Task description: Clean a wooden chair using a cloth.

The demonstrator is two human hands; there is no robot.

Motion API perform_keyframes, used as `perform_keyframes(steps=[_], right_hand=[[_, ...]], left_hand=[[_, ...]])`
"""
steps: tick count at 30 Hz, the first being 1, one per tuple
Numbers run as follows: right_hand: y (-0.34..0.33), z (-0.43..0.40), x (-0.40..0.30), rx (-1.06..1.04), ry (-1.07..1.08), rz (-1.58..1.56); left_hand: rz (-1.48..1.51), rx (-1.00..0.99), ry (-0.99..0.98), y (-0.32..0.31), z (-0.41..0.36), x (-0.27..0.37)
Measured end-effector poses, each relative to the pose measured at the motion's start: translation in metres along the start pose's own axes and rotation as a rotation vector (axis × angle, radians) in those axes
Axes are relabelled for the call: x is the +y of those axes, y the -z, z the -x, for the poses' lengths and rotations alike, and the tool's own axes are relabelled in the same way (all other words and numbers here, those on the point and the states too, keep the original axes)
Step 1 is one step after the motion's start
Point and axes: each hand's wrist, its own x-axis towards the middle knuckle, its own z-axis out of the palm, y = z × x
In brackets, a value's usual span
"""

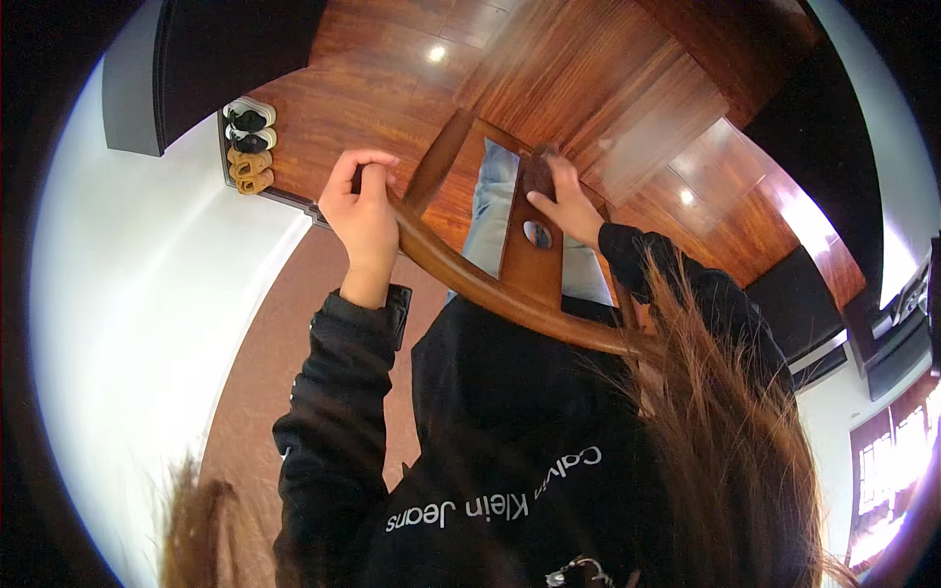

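Note:
A wooden chair with a curved top rail and a flat back splat stands close in front of my body. My left hand is closed around the left end of the rail. My right hand holds a dark brown brush or pad against the upper part of the splat; its exact kind cannot be told. A round hole pierces the splat beside that hand. Part of the chair's right side is hidden by hair and my sleeve.
Wooden table top lies beyond the chair. Shoes stand in a row by the white wall at the left. A dark cabinet is at the upper left, and glossy wood flooring surrounds the chair.

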Motion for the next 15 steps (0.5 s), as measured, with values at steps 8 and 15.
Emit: perform_keyframes(steps=[8, 15], right_hand=[[-0.009, -0.051, 0.042, -0.202, 0.096, 0.016], [-0.023, -0.064, 0.048, -0.139, -0.013, 0.195]], left_hand=[[-0.056, 0.003, -0.013, -0.001, -0.001, 0.005], [-0.011, 0.021, -0.062, -0.003, -0.003, 0.001]])
